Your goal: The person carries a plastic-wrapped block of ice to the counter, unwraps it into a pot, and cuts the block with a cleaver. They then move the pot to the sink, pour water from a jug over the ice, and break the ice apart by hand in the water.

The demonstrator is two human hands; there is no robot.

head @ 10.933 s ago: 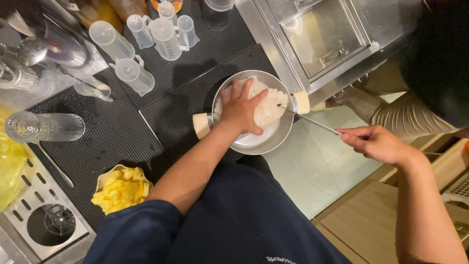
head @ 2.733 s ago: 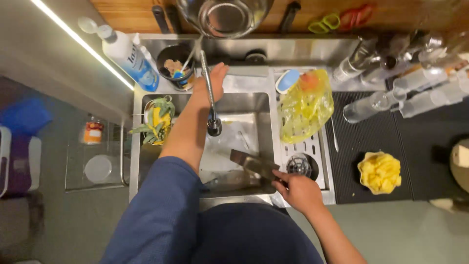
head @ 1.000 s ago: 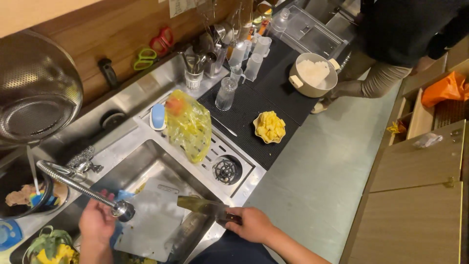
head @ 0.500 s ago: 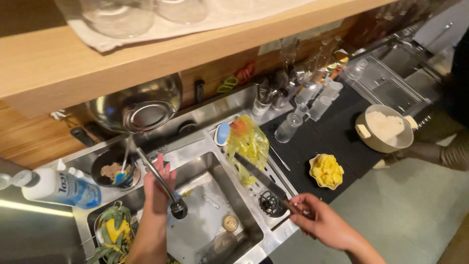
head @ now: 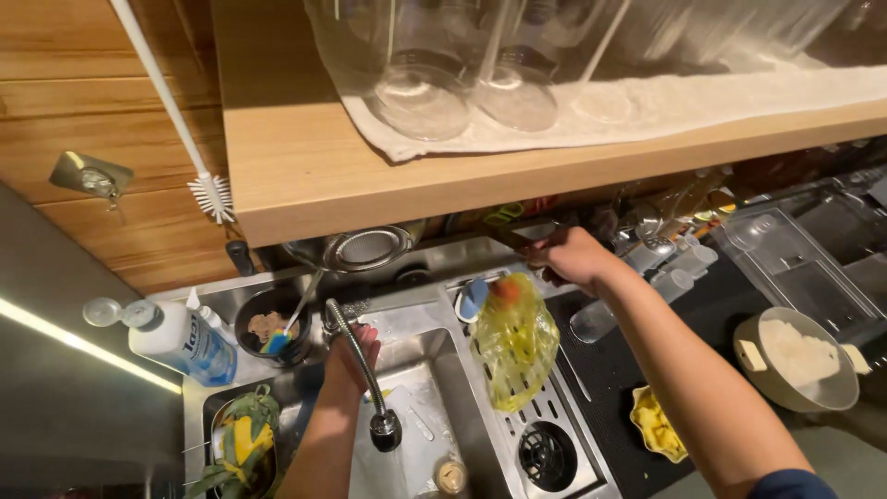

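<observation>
My left hand (head: 355, 347) reaches over the steel sink (head: 420, 388) and grips the base of the curved faucet (head: 368, 381), whose head hangs over the basin. My right hand (head: 569, 259) is stretched to the back wall under the wooden shelf (head: 305, 176). It is closed on the handle of a dark knife (head: 506, 239) whose blade points left. Below that arm a crumpled yellow plastic bag (head: 517, 340) lies on the slotted drainer.
A blue soap bottle (head: 177, 342), a black cup of brushes (head: 271, 327) and a metal bowl (head: 364, 248) stand behind the sink. Pineapple scraps (head: 236, 449) lie at left. A yellow dish of fruit (head: 657, 425), a pan (head: 802, 362) and glasses (head: 421, 85) are nearby.
My right hand has carried the knife from above the drainer up to the back wall. My left hand stays at the faucet. The view has tilted up toward the shelf.
</observation>
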